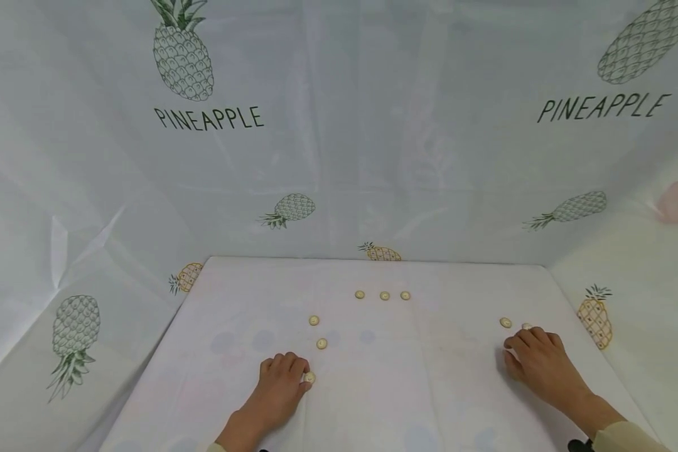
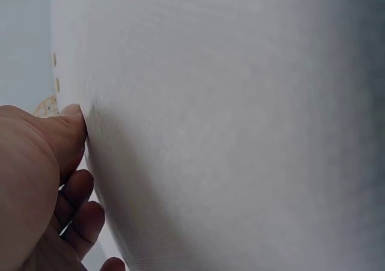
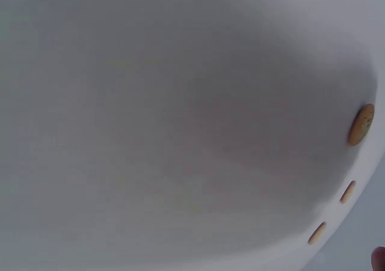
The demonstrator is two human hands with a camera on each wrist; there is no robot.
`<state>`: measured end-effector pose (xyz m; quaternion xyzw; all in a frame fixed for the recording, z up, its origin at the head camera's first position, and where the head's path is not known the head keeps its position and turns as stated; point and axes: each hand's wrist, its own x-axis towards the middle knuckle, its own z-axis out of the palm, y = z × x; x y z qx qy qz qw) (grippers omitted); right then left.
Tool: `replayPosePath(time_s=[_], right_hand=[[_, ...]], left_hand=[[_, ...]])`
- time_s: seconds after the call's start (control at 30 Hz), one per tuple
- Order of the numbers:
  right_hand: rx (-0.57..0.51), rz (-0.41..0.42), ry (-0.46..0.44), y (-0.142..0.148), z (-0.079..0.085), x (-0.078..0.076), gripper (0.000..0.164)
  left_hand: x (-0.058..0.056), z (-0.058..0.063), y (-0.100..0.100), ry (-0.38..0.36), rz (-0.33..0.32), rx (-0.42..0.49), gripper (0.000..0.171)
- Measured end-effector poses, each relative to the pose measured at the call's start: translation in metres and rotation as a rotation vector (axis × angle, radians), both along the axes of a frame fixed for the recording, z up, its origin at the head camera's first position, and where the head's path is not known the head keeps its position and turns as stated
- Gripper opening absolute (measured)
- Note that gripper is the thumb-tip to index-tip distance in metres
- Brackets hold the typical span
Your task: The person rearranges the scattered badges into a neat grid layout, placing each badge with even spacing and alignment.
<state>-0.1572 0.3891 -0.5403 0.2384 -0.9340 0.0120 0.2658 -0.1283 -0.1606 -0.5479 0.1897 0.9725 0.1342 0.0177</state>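
My left hand pinches a small round cream disc between thumb and finger, low over the white cloth. In the left wrist view its thumb reaches the cloth, and the disc is hidden. Farther up the cloth lie two more discs, a near one and a far one. On the right side, my right hand hovers palm down with loosely bent fingers, partly covering a disc. Another disc lies just left of it. In the right wrist view the closest disc sits apart from a fingertip.
Three more discs lie in a row toward the back, with the middle disc between the others. A white cloth with faint spots covers the table. Curtains printed with pineapples hang behind it and along both sides.
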Motion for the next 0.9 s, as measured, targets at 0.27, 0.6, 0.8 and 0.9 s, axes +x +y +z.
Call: replayPosePath(time_s=[0.27, 0.6, 0.8, 0.9], right_hand=[[-0.022, -0.061, -0.058, 0.012, -0.003, 0.017, 0.019], [-0.018, -0.189, -0.233, 0.009, -0.005, 0.034, 0.025], [0.02, -0.173, -0.203, 0.009, -0.009, 0.035, 0.022], [0.037, -0.154, -0.169, 0.01, -0.011, 0.036, 0.021]], left_hand=[[0.001, 0.004, 0.0, 0.057, 0.002, -0.022, 0.021], [0.004, 0.0, 0.0, 0.079, 0.0, -0.031, 0.022], [0.004, -0.001, 0.001, 0.068, 0.004, -0.034, 0.022], [0.004, -0.001, 0.001, 0.059, 0.006, -0.033, 0.023]])
